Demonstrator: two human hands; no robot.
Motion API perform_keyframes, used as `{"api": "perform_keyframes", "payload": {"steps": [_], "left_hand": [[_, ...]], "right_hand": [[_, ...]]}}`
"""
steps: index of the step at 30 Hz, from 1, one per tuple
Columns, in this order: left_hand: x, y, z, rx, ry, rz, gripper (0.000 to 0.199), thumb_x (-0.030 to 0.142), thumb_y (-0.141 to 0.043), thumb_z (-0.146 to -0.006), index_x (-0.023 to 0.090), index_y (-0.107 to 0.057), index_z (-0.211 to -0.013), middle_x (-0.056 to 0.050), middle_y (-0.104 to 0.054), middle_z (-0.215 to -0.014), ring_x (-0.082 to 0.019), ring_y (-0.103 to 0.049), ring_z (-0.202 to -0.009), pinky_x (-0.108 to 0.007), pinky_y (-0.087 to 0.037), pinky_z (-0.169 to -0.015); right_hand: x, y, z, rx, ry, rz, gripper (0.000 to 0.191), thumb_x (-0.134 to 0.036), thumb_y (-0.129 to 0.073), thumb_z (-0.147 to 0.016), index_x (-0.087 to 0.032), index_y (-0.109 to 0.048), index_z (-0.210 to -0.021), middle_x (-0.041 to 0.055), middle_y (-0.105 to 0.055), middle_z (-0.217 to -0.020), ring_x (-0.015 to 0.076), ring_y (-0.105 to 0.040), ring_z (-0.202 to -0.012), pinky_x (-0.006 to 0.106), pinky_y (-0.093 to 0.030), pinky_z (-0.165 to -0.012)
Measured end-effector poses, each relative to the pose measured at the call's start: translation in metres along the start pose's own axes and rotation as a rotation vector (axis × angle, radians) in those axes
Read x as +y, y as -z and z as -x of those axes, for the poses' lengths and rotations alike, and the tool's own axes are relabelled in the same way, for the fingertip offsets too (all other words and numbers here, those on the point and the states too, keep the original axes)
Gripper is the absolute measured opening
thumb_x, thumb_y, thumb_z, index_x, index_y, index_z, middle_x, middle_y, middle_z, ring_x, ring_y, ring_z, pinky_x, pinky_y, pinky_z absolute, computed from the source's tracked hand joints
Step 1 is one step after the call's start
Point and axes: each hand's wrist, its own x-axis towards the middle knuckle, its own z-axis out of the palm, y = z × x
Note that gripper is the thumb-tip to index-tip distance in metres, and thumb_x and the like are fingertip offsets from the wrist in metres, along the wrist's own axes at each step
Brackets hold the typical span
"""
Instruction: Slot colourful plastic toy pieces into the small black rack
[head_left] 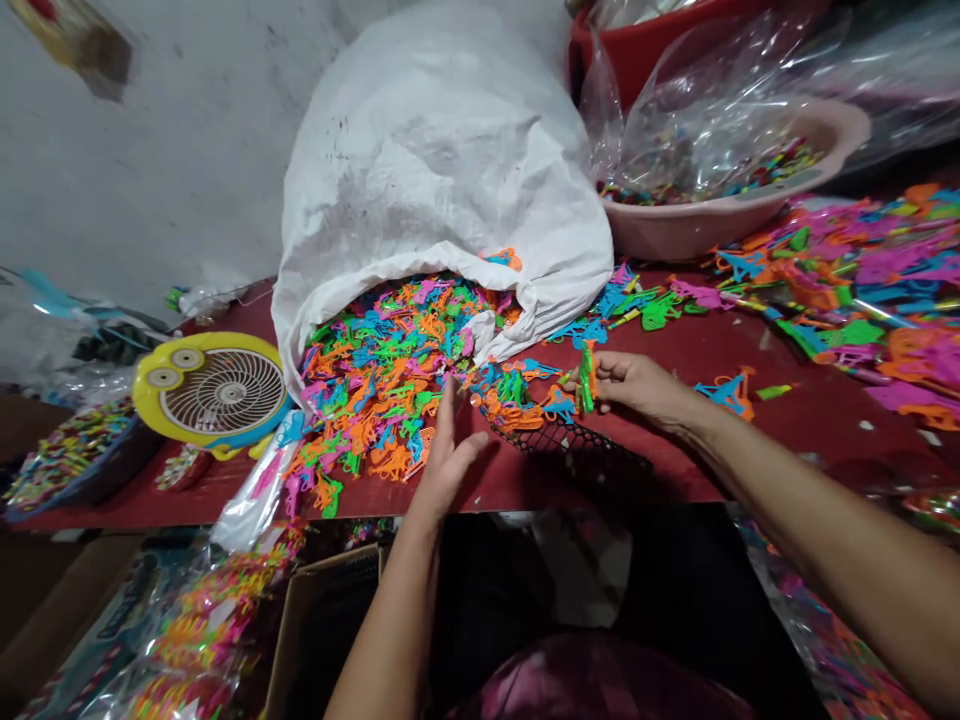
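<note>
We count two hands [637, 388] of one person here, and both forearms come in from the bottom of the frame. The right hand is at centre right, and its fingers [604, 370] pinch narrow on one green plastic piece [587, 375], which stands nearly upright. The left hand [444, 465] is at lower centre, just beside a big heap of coloured plastic pieces [375, 390]. Its fingers [448, 420] are spread wide, and we see nothing held in them. Between the two hands lies one black mesh basket [570, 442], with orange and blue pieces [517, 400] on its far part.

At upper centre there is one white woven sack [427, 170], and its mouth lies against the heap. We count two basins: one pink basin [720, 225] at upper right, with small pieces under a clear plastic bag [697, 110], and one red basin [637, 50] at the top edge. A second heap of pieces [847, 280] covers the right side.

The red counter [660, 450] carries one yellow fan [214, 390] at left and one dark tray [75, 470] of small pieces. Below it, at lower left, we see a cardboard box [322, 620]. A pale wall [150, 170] fills the upper left.
</note>
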Motion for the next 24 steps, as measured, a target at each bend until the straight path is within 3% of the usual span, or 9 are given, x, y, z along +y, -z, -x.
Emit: {"api": "perform_keyframes", "payload": {"steps": [3,6,12,14,19,21,24], "left_hand": [[0.03,0.003,-0.015,0.07,-0.232,-0.194,0.069,0.042,-0.057,-0.093,0.03,-0.029,-0.155,-0.008,-0.032,-0.163,-0.026,-0.03,-0.151,-0.049,-0.026,-0.124],[0.046,-0.008,-0.035,-0.014,-0.373,-0.371,0.062,0.041,-0.06,-0.092,0.028,-0.041,-0.149,-0.01,-0.043,-0.156,-0.027,-0.038,-0.146,-0.051,-0.029,-0.122],[0.038,-0.022,-0.046,-0.013,-0.428,-0.473,0.049,0.028,-0.057,-0.094,0.025,-0.049,-0.142,-0.008,-0.06,-0.14,-0.026,-0.041,-0.144,-0.05,-0.032,-0.12],[0.036,-0.02,-0.044,-0.022,-0.447,-0.461,0.049,0.026,-0.057,-0.094,0.025,-0.05,-0.142,-0.008,-0.063,-0.136,-0.025,-0.042,-0.143,-0.05,-0.034,-0.12],[0.039,-0.014,-0.043,-0.058,-0.436,-0.448,0.046,0.022,-0.056,-0.092,0.023,-0.054,-0.138,-0.008,-0.065,-0.134,-0.025,-0.043,-0.143,-0.049,-0.037,-0.118],[0.04,-0.011,-0.045,-0.086,-0.425,-0.442,0.047,0.02,-0.055,-0.089,0.024,-0.056,-0.136,-0.007,-0.066,-0.132,-0.026,-0.043,-0.142,-0.05,-0.036,-0.118],[0.042,-0.007,-0.048,-0.135,-0.414,-0.421,0.046,0.019,-0.054,-0.085,0.025,-0.06,-0.13,-0.006,-0.069,-0.127,-0.026,-0.044,-0.142,-0.051,-0.036,-0.118]], "right_hand": [[0.001,0.0,-0.007,-0.027,-0.005,0.039,0.032,-0.039,-0.078,-0.069,-0.017,-0.066,-0.089,-0.0008,-0.067,-0.071,0.0105,-0.057,-0.059,0.022,-0.044,-0.055],[-0.002,0.0,-0.01,-0.001,0.011,0.106,0.034,-0.042,-0.079,-0.069,-0.016,-0.065,-0.085,-0.0019,-0.063,-0.062,0.0092,-0.054,-0.052,0.021,-0.042,-0.05],[0.004,-0.006,-0.014,-0.25,-0.104,0.152,0.034,-0.047,-0.07,-0.078,-0.016,-0.063,-0.091,0.0,-0.065,-0.061,0.0116,-0.058,-0.052,0.021,-0.042,-0.046],[0.007,-0.001,-0.022,-0.138,-0.066,0.181,0.031,-0.045,-0.067,-0.078,-0.017,-0.063,-0.091,0.0005,-0.066,-0.064,0.0111,-0.057,-0.052,0.02,-0.04,-0.046],[-0.001,0.026,-0.035,0.383,0.103,0.384,0.025,-0.041,-0.064,-0.077,-0.019,-0.057,-0.069,0.0006,-0.061,-0.059,0.0103,-0.049,-0.05,0.023,-0.033,-0.047],[-0.007,0.028,-0.028,0.406,0.105,0.34,0.028,-0.044,-0.068,-0.076,-0.02,-0.055,-0.069,0.0013,-0.061,-0.06,0.0124,-0.053,-0.053,0.024,-0.037,-0.05],[-0.008,0.013,-0.011,0.194,0.062,0.163,0.032,-0.049,-0.072,-0.074,-0.02,-0.057,-0.075,0.0019,-0.063,-0.062,0.0143,-0.058,-0.056,0.026,-0.044,-0.053]]}}
